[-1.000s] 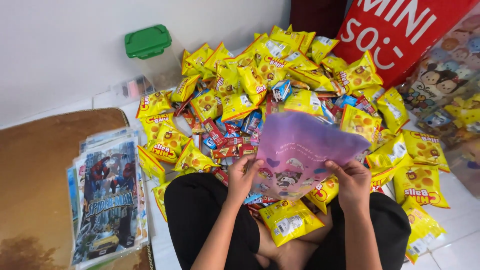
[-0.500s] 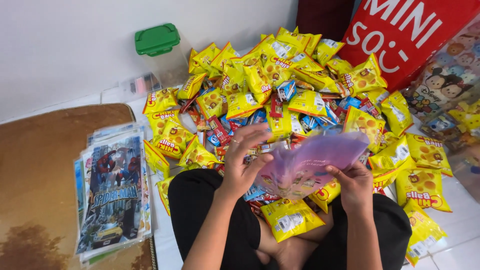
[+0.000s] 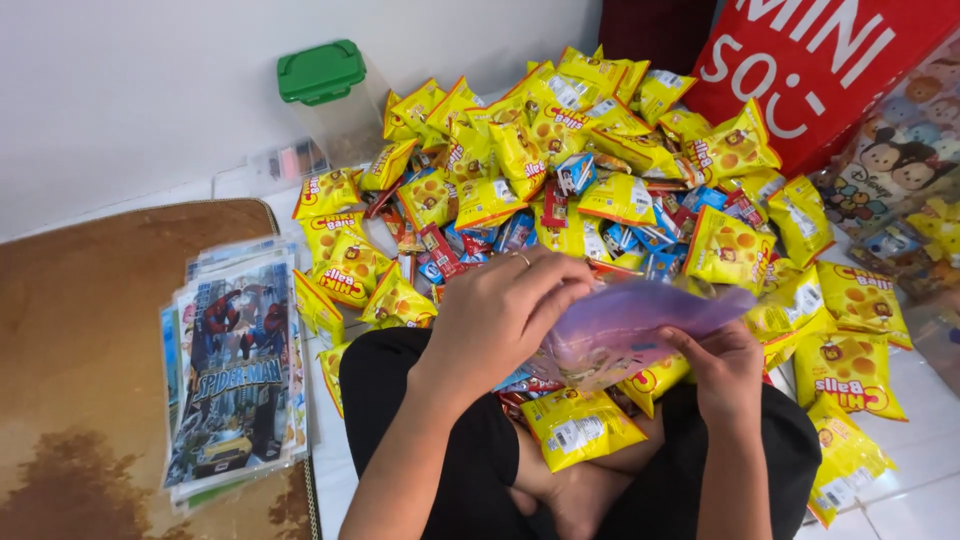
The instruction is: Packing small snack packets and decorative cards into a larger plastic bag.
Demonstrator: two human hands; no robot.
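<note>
Now tipped almost flat across the lap, where a second ago stood upright and spread wide: purple bag (image 3: 640, 320), with the left hand (image 3: 500, 315) moved from its lower corner up over its near end.

Far left, on the brown mat (image 3: 80, 350): stack of printed comic-hero bags (image 3: 235, 370), untouched, well apart from both hands. Behind, by the wall: clear container with green lid (image 3: 322, 72).

In the middle: left hand curled over the purple bag's left end, fingers bent down onto the film; hard to tell whether inside the mouth or only pressing on top. Below, between the knees: one yellow snack packet (image 3: 580, 425), loose, just under the bag.

To the right: right hand (image 3: 725, 370) clamped on the bag's right edge from beneath, thumb on top. Hands apart, bag stretched between them.

Beyond and rightward: heap of yellow packets (image 3: 560, 130) with small red and blue ones mixed in, then a red carrier bag (image 3: 830, 60).

Judging by the grip: working at the bag's opening. Calls for a firm right-hand hold while the left fingers part the film.
</note>
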